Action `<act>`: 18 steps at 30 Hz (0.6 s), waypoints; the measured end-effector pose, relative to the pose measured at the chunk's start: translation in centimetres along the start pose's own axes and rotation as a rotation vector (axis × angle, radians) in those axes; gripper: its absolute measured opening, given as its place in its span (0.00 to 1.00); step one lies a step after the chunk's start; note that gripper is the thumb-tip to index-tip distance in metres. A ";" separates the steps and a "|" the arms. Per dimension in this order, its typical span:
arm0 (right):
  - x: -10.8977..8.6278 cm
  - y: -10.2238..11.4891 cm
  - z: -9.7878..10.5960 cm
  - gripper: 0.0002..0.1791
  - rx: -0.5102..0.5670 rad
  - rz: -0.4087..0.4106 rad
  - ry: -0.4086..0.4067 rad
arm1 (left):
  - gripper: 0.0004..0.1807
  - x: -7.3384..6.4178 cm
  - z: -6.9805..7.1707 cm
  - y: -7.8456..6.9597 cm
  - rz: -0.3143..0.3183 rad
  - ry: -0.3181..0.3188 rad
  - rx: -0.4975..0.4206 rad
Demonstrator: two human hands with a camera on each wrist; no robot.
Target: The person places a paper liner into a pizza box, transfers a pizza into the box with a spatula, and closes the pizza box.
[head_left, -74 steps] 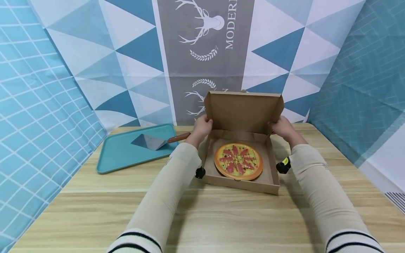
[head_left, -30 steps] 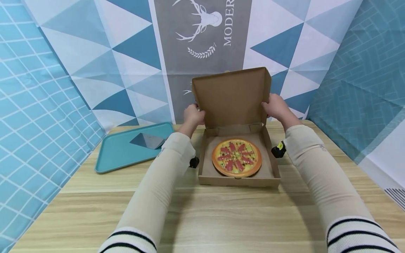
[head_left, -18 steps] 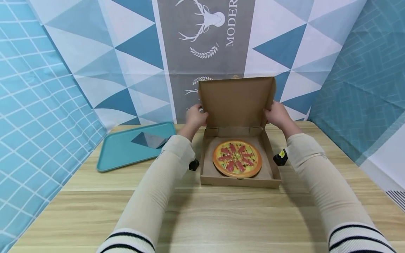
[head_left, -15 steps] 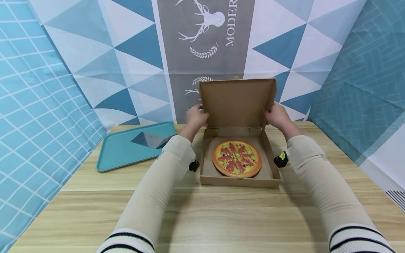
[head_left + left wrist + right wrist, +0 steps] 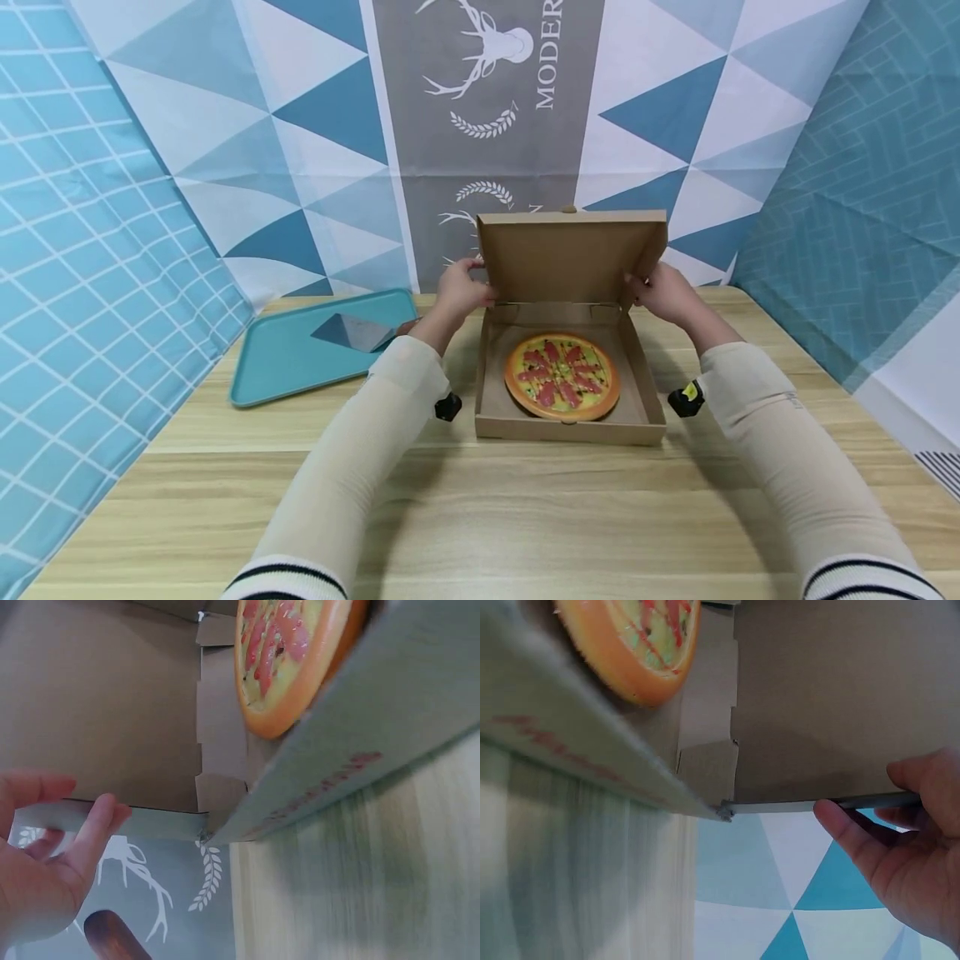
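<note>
A cardboard pizza box (image 5: 570,432) lies on the table with its lid (image 5: 570,254) raised and tipped a little forward. Inside the base sits a round pizza (image 5: 562,377) with a thick orange crust and reddish strips on top. At the lid's left side, my left hand (image 5: 461,292) pinches the side flap (image 5: 165,823) between thumb and fingers. My right hand (image 5: 667,293) grips the opposite side edge, thumb and fingers on either face of the cardboard in the right wrist view. Part of each hand's fingers is hidden behind the lid.
Left of the box, a teal tray (image 5: 285,367) carries a spatula (image 5: 352,332) with a metal blade and brown handle, partly behind my left arm. The wood-grain table (image 5: 525,517) ends at a patterned backdrop (image 5: 502,150) close behind the lid.
The lid first rises to stand taller, twisting slightly, then levels and tips forward so its front edge drops. Both hands keep hold of its sides. Pizza and tray stay put.
</note>
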State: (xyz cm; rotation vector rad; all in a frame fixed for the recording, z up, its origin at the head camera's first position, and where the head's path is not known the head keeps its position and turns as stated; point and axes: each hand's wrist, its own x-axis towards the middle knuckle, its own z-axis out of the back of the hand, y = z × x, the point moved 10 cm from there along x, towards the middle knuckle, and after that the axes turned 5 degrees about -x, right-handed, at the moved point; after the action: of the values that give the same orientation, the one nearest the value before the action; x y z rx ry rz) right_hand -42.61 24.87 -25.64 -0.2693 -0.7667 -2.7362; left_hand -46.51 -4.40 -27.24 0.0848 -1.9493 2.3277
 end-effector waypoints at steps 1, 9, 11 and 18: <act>-0.2 0.0 -0.1 0.25 0.004 0.011 0.008 | 0.30 -0.1 -0.1 0.1 0.003 0.020 -0.035; -1.8 0.5 -0.8 0.23 0.083 0.138 -0.002 | 0.22 -1.3 -0.4 1.5 0.109 0.104 -0.348; -2.1 0.3 -1.0 0.25 0.100 0.139 -0.001 | 0.21 -1.7 -0.5 1.7 0.125 0.118 -0.355; -3.6 -0.5 -0.7 0.31 0.193 0.099 0.016 | 0.29 -3.3 -0.9 1.7 0.127 0.180 -0.292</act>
State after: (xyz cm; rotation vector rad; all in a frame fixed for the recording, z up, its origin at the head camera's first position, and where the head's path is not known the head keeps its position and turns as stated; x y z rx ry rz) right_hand -39.49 25.71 -27.38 -0.2359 -0.9773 -2.5471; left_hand -43.42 -3.91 -29.45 -0.2700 -2.2295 2.0086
